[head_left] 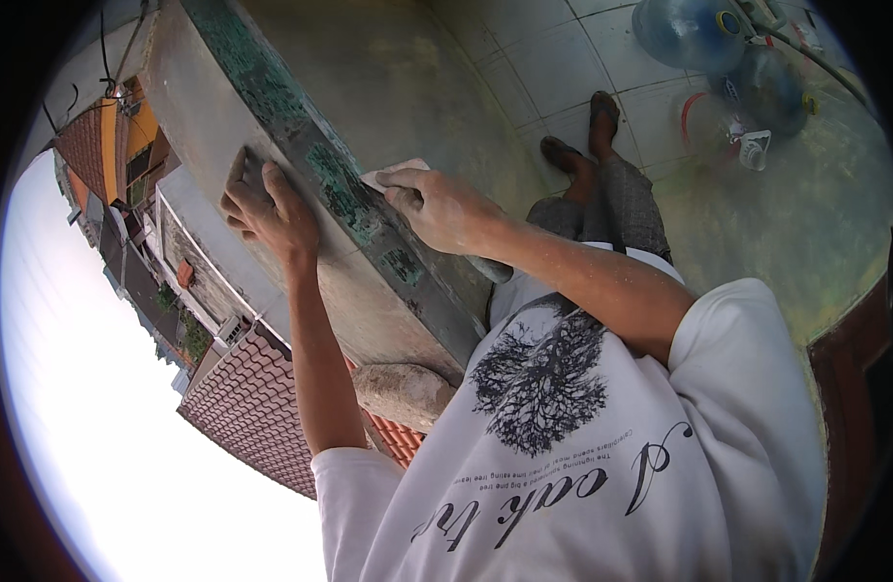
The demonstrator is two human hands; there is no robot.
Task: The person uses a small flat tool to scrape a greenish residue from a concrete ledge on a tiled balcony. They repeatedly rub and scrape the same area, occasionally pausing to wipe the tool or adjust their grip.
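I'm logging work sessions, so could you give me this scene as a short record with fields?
Left hand: open, against the grey wall on its outer side
Right hand: closed on a pale flat piece, its tip at the edge of the wall's top strip
Strip surface: grey, with patches of worn green paint
Floor: pale tiles, with two large bluish bottles
Beyond the wall: tiled roofs
Unclear: the pale piece's material

White short-sleeved T-shirt [718, 466], black branching tree print [543, 378], dark script lettering; grey shorts [629, 199]; dark footwear [604, 107].
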